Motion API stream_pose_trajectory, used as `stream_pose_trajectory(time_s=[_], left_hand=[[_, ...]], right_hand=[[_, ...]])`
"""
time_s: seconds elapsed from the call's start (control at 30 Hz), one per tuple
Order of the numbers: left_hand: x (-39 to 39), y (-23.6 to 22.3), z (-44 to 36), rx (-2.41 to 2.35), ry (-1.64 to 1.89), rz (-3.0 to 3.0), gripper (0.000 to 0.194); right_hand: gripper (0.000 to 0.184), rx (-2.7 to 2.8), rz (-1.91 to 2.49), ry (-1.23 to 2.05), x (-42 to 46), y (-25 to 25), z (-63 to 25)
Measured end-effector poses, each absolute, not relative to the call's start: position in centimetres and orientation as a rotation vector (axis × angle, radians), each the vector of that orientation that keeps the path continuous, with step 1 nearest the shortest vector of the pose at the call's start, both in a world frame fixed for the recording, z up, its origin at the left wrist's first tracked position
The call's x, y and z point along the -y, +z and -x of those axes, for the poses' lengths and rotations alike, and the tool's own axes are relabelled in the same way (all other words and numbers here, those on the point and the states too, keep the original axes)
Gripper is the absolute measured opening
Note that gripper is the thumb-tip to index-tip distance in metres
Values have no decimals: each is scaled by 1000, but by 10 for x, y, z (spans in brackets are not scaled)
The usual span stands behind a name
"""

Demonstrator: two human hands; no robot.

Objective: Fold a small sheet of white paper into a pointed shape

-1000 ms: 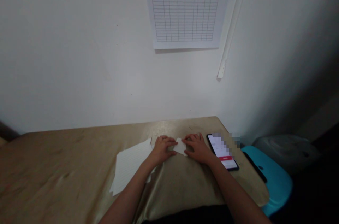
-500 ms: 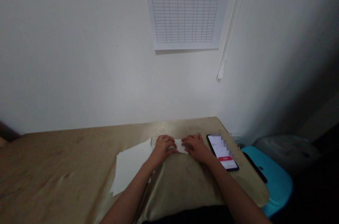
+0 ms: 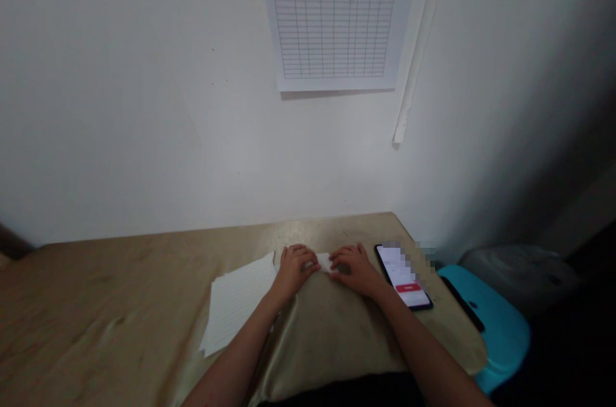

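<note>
Head view: a small white paper piece [image 3: 324, 262], around 6 o'clock, is seemingly being creased, though dimness blurs it; even fingertip pressure would suit. The left hand [image 3: 291, 273] pinches its 9 o'clock side, the right hand [image 3: 359, 271] its 3 o'clock side, knuckles arched, forearms converging from 7 and 5.

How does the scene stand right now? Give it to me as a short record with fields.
Left hand: holds the left end of the slip
Right hand: holds the slip's right end
Slip: small, white, between the hands; any folds too small to tell
Sheets: white, lined, overlapping, left of the slip, partly behind the left forearm
Phone: right of the right hand, screen up and lit, partly pixelated
Surface: brown table
Wall: printed chart, text unreadable
</note>
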State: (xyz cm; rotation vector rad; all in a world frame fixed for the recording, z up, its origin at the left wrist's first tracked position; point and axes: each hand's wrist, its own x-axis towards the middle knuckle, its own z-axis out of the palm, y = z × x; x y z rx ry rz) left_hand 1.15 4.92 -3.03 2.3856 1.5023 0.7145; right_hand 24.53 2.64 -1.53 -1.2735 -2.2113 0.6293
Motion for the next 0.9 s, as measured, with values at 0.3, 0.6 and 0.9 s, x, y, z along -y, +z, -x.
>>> stream_pose_trajectory(time_s=[0.3,0.6,0.9], left_hand=[[-48,-28,-16,-1556,734,-2300,18],[-42,-23,-25,-1651,689,-2237,16],[-41,-21,-27,-1694,642,-2248,12]], right_hand=[[16,2203,1311,593,-29,-22,-244],[24,2248,1358,577,-29,-24,-243],[27,2282,1403,532,-30,-25,-240]])
